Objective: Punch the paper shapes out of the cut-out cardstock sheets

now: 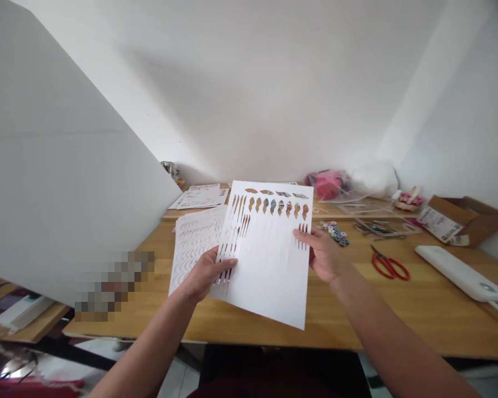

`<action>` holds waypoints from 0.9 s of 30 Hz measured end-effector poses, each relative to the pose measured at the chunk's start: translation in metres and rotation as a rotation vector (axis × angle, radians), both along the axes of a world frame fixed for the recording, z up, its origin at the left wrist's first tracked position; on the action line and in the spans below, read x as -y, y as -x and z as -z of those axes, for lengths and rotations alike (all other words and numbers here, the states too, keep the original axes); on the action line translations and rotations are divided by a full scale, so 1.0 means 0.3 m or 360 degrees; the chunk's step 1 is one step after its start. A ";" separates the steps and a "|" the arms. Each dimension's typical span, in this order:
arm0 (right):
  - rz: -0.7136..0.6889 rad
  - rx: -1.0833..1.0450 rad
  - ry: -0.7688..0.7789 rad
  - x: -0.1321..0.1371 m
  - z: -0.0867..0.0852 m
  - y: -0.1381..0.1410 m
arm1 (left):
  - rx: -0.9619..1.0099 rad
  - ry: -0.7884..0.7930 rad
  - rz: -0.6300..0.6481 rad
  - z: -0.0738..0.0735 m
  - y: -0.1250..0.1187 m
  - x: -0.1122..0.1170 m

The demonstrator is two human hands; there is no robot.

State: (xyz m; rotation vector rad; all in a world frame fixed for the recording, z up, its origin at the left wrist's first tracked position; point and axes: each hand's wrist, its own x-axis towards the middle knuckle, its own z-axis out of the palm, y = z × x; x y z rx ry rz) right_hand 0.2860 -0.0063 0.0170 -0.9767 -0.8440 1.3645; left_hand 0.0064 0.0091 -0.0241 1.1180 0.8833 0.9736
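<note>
Far left: large white foam board (53, 166) leaning over the wooden table (398, 309). Left hand (205, 273) grasps the left edge of a white die-cut paper sheet (269, 260), fingers over the slit cut-outs. Sheet held tilted above the table (leaf-shaped holes along its top). Behind it lies a white scallop-cut sheet (193, 243). Right hand (323, 254) grips the sheet's right edge. Further right: coloured beads (335, 231), red-handled scissors (388, 265), flat white device (456, 272).
</note>
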 end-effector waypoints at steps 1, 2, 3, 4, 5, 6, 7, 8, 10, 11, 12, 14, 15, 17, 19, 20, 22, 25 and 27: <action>0.0015 -0.0016 0.0007 -0.001 0.003 0.001 | 0.0007 0.0001 0.0011 0.000 0.000 0.002; 0.0027 -0.0034 0.0016 -0.002 0.006 0.003 | 0.0016 0.0003 0.0022 0.001 0.000 0.003; 0.0030 -0.0053 0.0026 -0.002 0.008 0.004 | 0.0025 0.0007 0.0033 0.002 0.000 0.005; 0.0035 -0.0072 0.0029 -0.002 0.011 0.005 | 0.0035 0.0010 0.0048 0.003 0.001 0.007; 0.0038 -0.0088 0.0028 -0.002 0.014 0.005 | 0.0044 0.0011 0.0068 0.006 0.002 0.007; 0.0045 -0.0099 0.0025 -0.003 0.018 0.004 | 0.0053 0.0010 0.0095 0.008 0.004 0.007; 0.0058 -0.0106 0.0018 -0.004 0.023 0.002 | 0.0061 0.0007 0.0123 0.012 0.007 0.007; 0.0073 -0.0110 0.0007 -0.006 0.028 -0.002 | 0.0069 0.0003 0.0143 0.017 0.010 0.007; 0.0124 -0.0114 -0.0014 -0.009 0.040 -0.011 | 0.0082 0.0012 0.0157 0.030 0.014 0.009; 0.0157 -0.0115 -0.0020 -0.010 0.045 -0.015 | 0.0084 0.0022 0.0155 0.036 0.015 0.012; 0.0190 -0.0119 -0.0025 -0.011 0.049 -0.019 | 0.0084 0.0032 0.0155 0.042 0.014 0.016; 0.0224 -0.0131 -0.0019 -0.011 0.055 -0.025 | 0.0081 0.0039 0.0167 0.051 0.008 0.028; 0.0227 -0.0141 -0.0010 -0.011 0.057 -0.026 | 0.0081 0.0037 0.0172 0.055 0.004 0.034; 0.0196 -0.0170 0.0002 -0.012 0.060 -0.027 | 0.0088 0.0030 0.0152 0.060 -0.005 0.041; 0.0170 -0.0188 0.0019 -0.018 0.067 -0.027 | 0.0095 0.0035 0.0091 0.064 -0.012 0.038; 0.0165 -0.0190 0.0028 -0.023 0.072 -0.027 | 0.0099 0.0037 0.0047 0.066 -0.014 0.031; 0.0152 -0.0182 0.0040 -0.034 0.088 -0.027 | 0.0108 0.0038 -0.0042 0.070 -0.020 0.009; 0.0073 -0.0107 0.0046 -0.054 0.122 -0.029 | 0.0127 0.0029 -0.0142 0.071 -0.036 -0.043; 0.0017 0.0025 0.0029 -0.073 0.148 -0.034 | 0.0129 -0.0004 -0.0208 0.067 -0.055 -0.086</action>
